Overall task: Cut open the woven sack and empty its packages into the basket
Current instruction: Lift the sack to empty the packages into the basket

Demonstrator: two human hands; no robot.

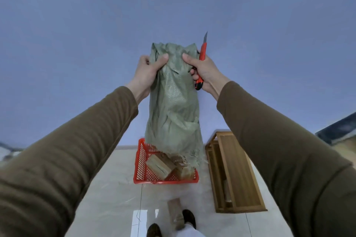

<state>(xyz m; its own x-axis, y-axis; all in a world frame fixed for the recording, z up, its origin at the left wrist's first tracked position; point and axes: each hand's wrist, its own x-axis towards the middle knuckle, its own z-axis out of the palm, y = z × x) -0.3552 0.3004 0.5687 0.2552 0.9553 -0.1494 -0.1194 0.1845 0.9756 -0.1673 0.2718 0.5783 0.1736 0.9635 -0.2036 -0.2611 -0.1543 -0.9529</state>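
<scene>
Sack [173, 100] hangs upside down over the basket [141, 161], frayed cut end lowest. My left hand [147, 72] clamps its top; right hand [204, 70] pinches sack plus knife [201, 59], blade up. Packages [160, 166] lie in basket, one package [176, 211] on floor [107, 188].

Gripped in both hands, the grey-green woven plastic sack [173, 102] looks coarse and matt, frayed at its lower edge. Below it, the red lattice plastic basket [141, 161] holds brown paper-wrapped packages [159, 166] on glossy pale floor tiles [107, 198].
</scene>
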